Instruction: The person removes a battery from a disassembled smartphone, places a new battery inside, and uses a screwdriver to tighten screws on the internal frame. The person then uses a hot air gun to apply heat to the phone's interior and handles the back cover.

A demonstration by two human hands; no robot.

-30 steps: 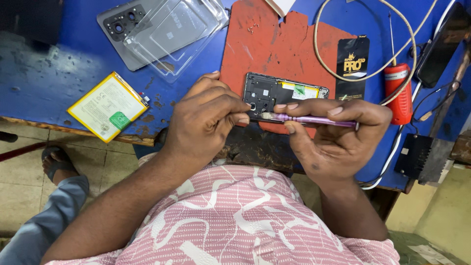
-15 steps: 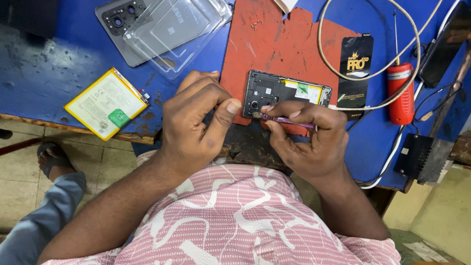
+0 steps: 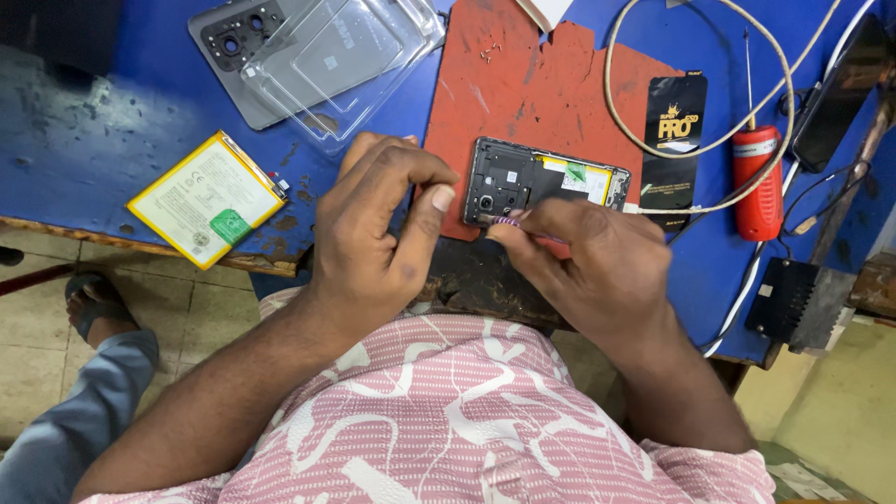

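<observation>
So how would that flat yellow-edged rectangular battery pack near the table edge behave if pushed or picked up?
The flat yellow-edged battery pack would probably slide rather than roll, since it lies flat on the blue table. It looks thin, so likely light and slightly bendable, best not flexed. Its corner sits close to the table's front edge, so a push that way might tip it off.

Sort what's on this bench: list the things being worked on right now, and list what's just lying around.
In use:
opened phone
purple screwdriver, gripped by the right hand
left hand, beside the phone
red mat under the phone

Lying about:
yellow-edged battery
grey back cover
clear case
red soldering iron
black packet
black adapter
</observation>
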